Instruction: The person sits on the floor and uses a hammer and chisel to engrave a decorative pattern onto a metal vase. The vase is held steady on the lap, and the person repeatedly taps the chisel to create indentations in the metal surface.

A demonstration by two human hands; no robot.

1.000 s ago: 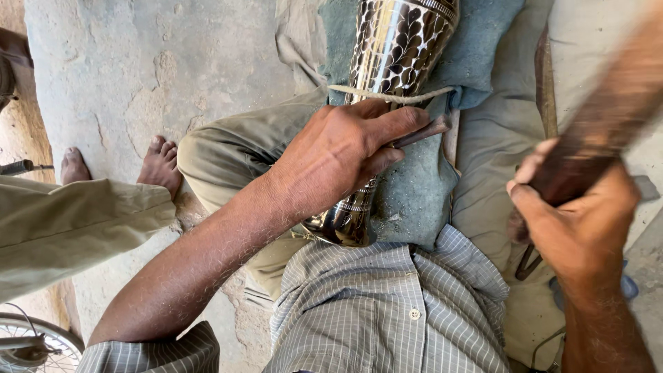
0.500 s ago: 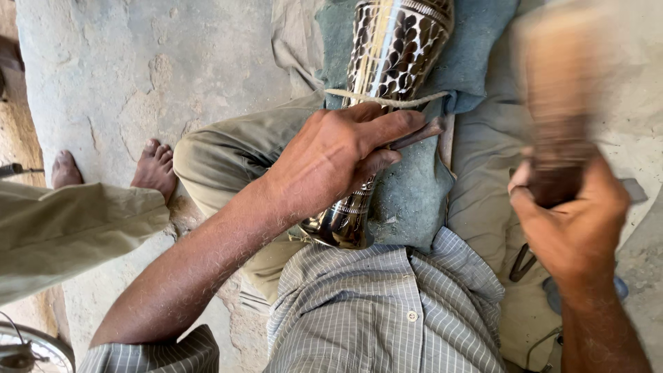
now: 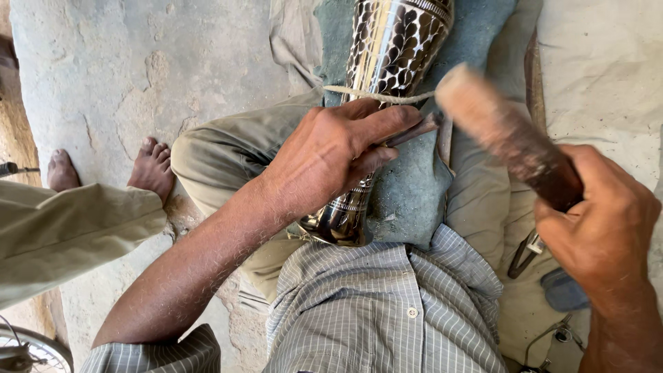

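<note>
Far left, two bare feet of another person are seen on the concrete floor, with a khaki sleeve below and part of a wheel at the bottom corner. Next, the person's own khaki-trousered knee is bent under the work. The left hand is laid over the patterned metal vase, fingers pressed together and pinching a thin metal punch against its side. The vase lies tilted on a blue-grey cloth pad across the lap, a cord tied around its body, its narrow end near the checked shirt. The vase is judged stiff, thin-walled, polished and slippery, easily dented; a hold at the narrow neck or a flat palm on the body seems best. Whether anything is inside the vase cannot be told; its mouth is out of view. Right, the right hand is closed around a wooden mallet, raised and motion-blurred. Small metal tools lie on the sacking beside.
</note>
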